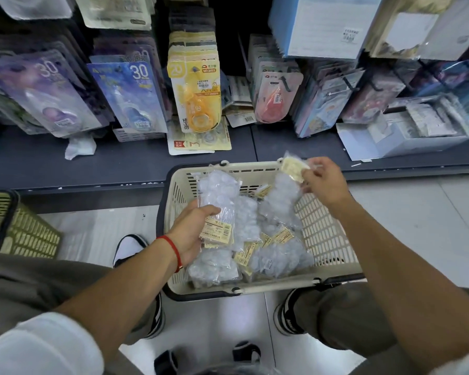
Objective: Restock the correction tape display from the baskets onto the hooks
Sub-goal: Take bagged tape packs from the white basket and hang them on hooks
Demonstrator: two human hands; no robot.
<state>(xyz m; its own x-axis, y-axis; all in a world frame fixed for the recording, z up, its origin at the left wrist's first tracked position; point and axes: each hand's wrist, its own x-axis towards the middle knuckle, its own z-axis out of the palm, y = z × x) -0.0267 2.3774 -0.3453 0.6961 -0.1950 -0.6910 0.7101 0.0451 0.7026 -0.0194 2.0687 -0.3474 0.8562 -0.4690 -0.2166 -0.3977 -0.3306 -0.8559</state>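
A cream plastic basket (pixel 328 234) stands on the floor between my feet, filled with several clear packs of pale blue correction tapes with yellow labels. My left hand (pixel 192 234) grips a stack of these packs (pixel 218 196) over the basket's left half. My right hand (pixel 322 182) pinches the yellow header of another pack (pixel 284 190), lifted above the basket's far right corner. Above the dark shelf, hooks carry rows of carded correction tapes: purple (pixel 46 93), blue (pixel 130 96), yellow (pixel 195 87) and pink (pixel 276 96).
A dark shelf ledge (pixel 119 161) runs in front of the basket, with loose cards and a crumpled paper on it. A second, olive basket (pixel 19 226) stands at the left. A white box of small items (pixel 417 131) sits at the right.
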